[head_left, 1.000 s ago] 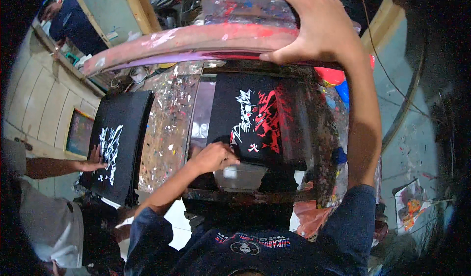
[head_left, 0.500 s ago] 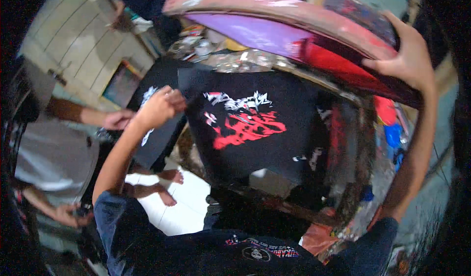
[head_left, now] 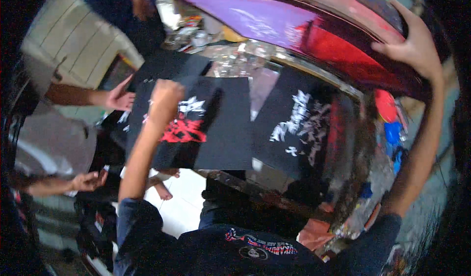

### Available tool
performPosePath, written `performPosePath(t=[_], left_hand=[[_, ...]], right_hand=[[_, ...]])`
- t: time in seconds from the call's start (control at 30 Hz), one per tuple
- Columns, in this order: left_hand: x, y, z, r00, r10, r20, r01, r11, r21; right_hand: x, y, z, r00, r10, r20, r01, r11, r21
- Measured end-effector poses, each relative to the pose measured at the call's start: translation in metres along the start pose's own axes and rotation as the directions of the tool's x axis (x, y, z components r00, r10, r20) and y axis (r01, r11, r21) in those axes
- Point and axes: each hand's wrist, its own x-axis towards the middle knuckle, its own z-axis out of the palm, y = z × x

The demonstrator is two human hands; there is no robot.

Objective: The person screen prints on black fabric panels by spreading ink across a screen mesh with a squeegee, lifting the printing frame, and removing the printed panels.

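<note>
Nearest, the worker's dark tee (head_left: 221, 261) has a chest print: a round badge w/ arched red, white & blue lettering, upside down & blurry from here. L hand (head_left: 167, 97) is curled in narrow over the printed black sheet (head_left: 225, 129); too blurred, can't tell if it's pinching. L forearm hides part of that sheet's white & red motif. Sheet's left of centre, lapping over another dark sheet (head_left: 179, 64) behind it. Just R of it, a second black sheet (head_left: 274, 153) lies on the worktop (head_left: 245, 60) w/ a white figure, a dimmer grey part & a small white written character below. R hand (head_left: 414, 53) is spread wide on the R end of the screen frame (head_left: 363, 18), thumb this side; frame's tilted up, mesh purple one end, red the other, blocking the far side.

Co-worker's hands are close by: one (head_left: 121, 99) palm up at the printed sheet's L, other (head_left: 91, 180) lower, fingers half bent. Bare foot (head_left: 164, 192) on white tiles (head_left: 186, 202) below. R side: red item (head_left: 386, 105), blue item (head_left: 392, 133). Farther: misc. clutter (head_left: 189, 33), yellow thing (head_left: 233, 34), then another person (head_left: 113, 6) in dark clothes.
</note>
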Motion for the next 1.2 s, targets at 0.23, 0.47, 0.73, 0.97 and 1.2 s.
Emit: performPosePath(t=[0.23, 0.47, 0.73, 0.97, 1.2], left_hand=[[0.071, 0.388, -0.119, 0.554, 0.156, -0.818, -0.825, 0.235, -0.514], [0.061, 0.385, -0.056, 0.65, 0.437, -0.622, -0.754, 0.263, -0.603], [0.041, 0.196, 0.0, 0.915, 0.395, -0.082, -0.32, 0.586, -0.745], [0.026, 0.21, 0.01, 0.919, 0.379, -0.106, -0.337, 0.619, -0.709], [0.026, 0.203, 0.016, 0.91, 0.402, -0.097, -0.336, 0.582, -0.74]], right_hand=[[0.021, -0.049, -0.047, 0.955, 0.213, 0.206, -0.231, 0.971, 0.062], [0.008, -0.038, -0.042, 0.951, 0.21, 0.227, -0.221, 0.975, 0.023], [0.024, -0.016, -0.041, 0.947, 0.156, 0.281, -0.191, 0.976, 0.103], [0.028, -0.021, -0.042, 0.934, 0.147, 0.324, -0.204, 0.968, 0.148], [0.032, -0.021, -0.036, 0.927, 0.18, 0.329, -0.223, 0.97, 0.1]])
